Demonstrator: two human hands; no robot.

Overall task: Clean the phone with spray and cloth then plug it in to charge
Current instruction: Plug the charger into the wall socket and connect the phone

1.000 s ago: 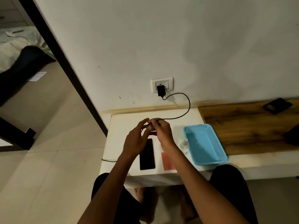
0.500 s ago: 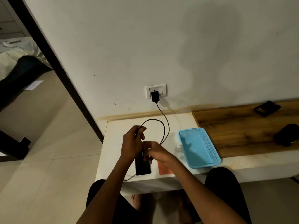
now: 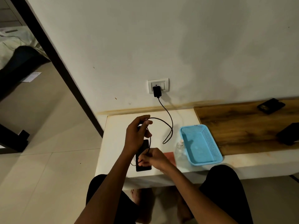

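A black phone lies flat on the white tabletop, partly hidden under both hands. A black charger sits in the wall socket, and its black cable loops down over the table. My left hand pinches the cable above the phone's far end. My right hand pinches the cable lower down, over the phone's near end. A clear spray bottle stands to the right of the phone. A reddish cloth lies flat between them.
An empty blue plastic basket stands right of the bottle. Behind it runs a wooden board with two dark objects. A thin wire hangs at the table's left front edge. My knees are under the table.
Both hands dropped from mid-air with the cable; my right hand slid down it to the phone's near end, my left stays higher. The cable now forms a loose loop.
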